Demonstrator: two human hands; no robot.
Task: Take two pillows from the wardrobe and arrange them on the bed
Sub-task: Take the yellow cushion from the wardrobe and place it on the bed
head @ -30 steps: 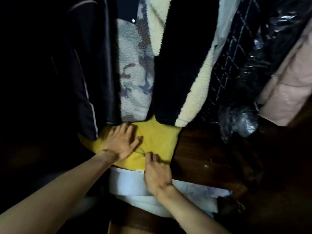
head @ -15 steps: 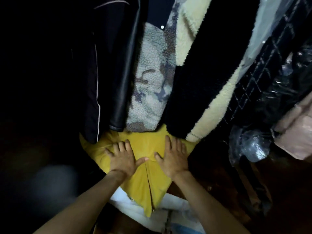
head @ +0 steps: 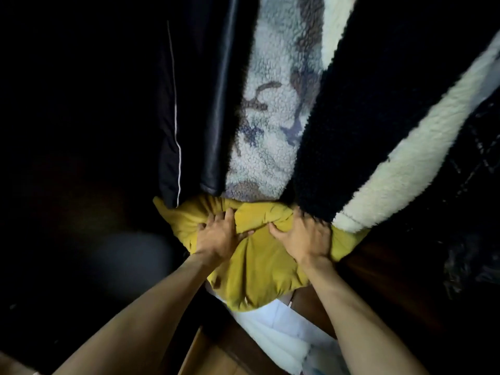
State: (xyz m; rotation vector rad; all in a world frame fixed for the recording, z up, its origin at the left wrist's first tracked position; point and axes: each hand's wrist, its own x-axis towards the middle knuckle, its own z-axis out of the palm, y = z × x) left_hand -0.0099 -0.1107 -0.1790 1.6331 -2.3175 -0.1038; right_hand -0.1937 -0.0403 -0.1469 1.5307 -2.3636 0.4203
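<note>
Left hand: gripping the yellow pillow, fingers digging into a bunched fold at its far edge.
Right hand: clutching the same fold from the other side, thumb pressing inward.
Why both hands: the pillow is looking soft and bulky, so 2 grips are probably keeping it from sagging while it is being pulled out.
Pillow location: lying on the wardrobe floor, its far edge tucked under the hanging coats, its near corner overhanging white bedding.
Change from 0.5 s ago: the palms were lying flat; now the fingers are curling in and the fabric is ridging between them.
</note>
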